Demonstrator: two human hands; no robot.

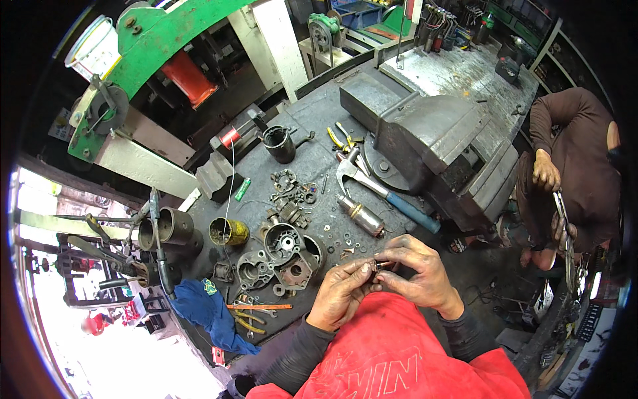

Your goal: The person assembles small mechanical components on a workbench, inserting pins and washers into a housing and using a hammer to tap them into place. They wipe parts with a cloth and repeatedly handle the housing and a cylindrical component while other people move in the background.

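Close to my chest, both hands meet at a small dark metal part, mostly hidden by the fingers, so its kind cannot be made out. My left hand pinches it from one side with thumb and forefinger. From the other side, the fingertips of my right hand close on it. Just beyond lies a motor armature, a metal cylinder with a copper-coloured band. Small washers and screws are scattered before my hands. Left of them sits an opened metal housing, with a gear part behind it.
A large bench vise stands at the right, a blue-handled hammer beside it. Yellow pliers, a black cup, a yellow can and a blue cloth lie around. Another person holds a long metal object at far right.
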